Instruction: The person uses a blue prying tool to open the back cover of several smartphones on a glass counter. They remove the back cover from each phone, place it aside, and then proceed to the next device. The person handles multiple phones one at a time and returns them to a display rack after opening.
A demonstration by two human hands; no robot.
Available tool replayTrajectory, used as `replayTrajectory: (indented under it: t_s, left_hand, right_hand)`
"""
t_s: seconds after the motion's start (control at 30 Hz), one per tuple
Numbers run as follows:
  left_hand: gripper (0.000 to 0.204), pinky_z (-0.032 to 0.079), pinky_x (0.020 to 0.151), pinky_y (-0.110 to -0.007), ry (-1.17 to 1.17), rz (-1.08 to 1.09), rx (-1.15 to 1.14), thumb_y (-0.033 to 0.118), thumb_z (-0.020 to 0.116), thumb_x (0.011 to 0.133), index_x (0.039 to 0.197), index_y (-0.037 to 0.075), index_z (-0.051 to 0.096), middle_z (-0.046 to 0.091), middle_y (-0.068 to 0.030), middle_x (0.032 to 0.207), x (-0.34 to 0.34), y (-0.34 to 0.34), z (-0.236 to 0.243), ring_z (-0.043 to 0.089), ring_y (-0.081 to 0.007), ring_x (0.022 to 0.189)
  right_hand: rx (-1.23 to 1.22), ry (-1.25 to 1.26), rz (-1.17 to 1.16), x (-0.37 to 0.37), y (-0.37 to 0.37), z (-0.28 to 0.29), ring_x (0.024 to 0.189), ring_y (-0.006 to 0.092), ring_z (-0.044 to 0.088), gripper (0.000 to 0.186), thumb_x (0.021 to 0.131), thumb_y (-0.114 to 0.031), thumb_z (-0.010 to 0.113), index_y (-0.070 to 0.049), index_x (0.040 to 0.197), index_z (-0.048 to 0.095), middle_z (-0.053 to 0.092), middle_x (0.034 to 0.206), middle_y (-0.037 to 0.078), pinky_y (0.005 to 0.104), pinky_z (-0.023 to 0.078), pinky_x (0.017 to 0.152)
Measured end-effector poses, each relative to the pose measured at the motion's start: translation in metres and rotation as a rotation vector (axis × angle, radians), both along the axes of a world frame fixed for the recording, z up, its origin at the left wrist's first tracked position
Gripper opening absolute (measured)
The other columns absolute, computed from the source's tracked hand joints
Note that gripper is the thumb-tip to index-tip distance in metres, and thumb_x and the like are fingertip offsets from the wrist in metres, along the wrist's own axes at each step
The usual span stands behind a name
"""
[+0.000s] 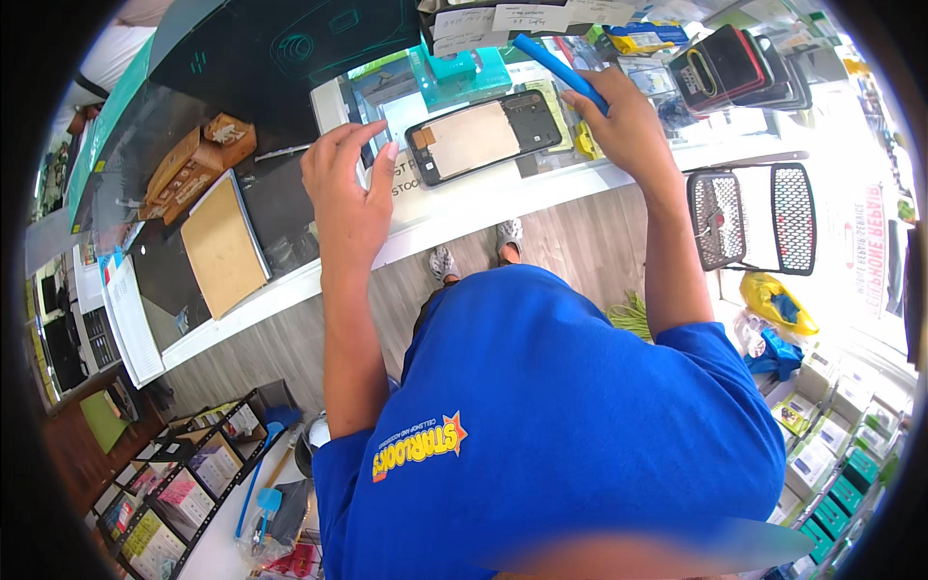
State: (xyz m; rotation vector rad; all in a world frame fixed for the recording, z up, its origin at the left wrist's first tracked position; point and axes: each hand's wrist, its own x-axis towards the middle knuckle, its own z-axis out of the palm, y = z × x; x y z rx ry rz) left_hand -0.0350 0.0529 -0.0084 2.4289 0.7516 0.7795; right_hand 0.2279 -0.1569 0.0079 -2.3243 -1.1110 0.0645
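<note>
A black phone frame with a pale rectangular panel set in it lies on the counter before me, tilted slightly up to the right. A small brown patch shows near its left end. My left hand hovers beside that end, its fingers stretched and its thumb apart, with nothing held. Just right of the phone, my right hand has its fingers wrapped round a long blue stick-like tool. The tool's far end points up and to the left; its exact kind cannot be made out.
Teal boxes stand behind the phone. A small yellow item lies beneath my right hand. Several phone cases stack at the far right. Leftward are a brown wooden holder and a tan notebook. A black mesh basket sits right of my forearm.
</note>
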Motion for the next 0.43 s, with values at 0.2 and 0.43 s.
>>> replayTrajectory:
  t_s: [0.2,0.43]
  left_hand:
    - [0.027,0.037,0.113,-0.044,0.012,0.017,0.010,0.026,0.073,0.099,0.123,0.013,0.074,0.062,-0.0091,0.127,0.001,-0.001,0.002,0.050,-0.0322,0.127]
    - [0.040,0.033,0.118,-0.048,0.019,0.067,0.009,0.034,0.077,0.096,0.129,0.013,0.072,0.061,-0.0132,0.131,-0.001,0.005,-0.007,0.047,-0.0336,0.132]
  right_hand:
    - [0.048,-0.132,0.083,0.010,-0.007,-0.006,0.096,0.0335,0.063,0.038,0.099,-0.033,0.071,-0.007,0.127,0.072,0.063,0.101,0.014,0.0448,0.051,0.082]
    - [0.474,0.184,0.164,0.006,-0.013,0.056,0.110,0.0228,0.067,0.038,0.102,-0.019,0.067,-0.006,0.137,0.069,0.073,0.125,0.013,0.0354,0.051,0.103]
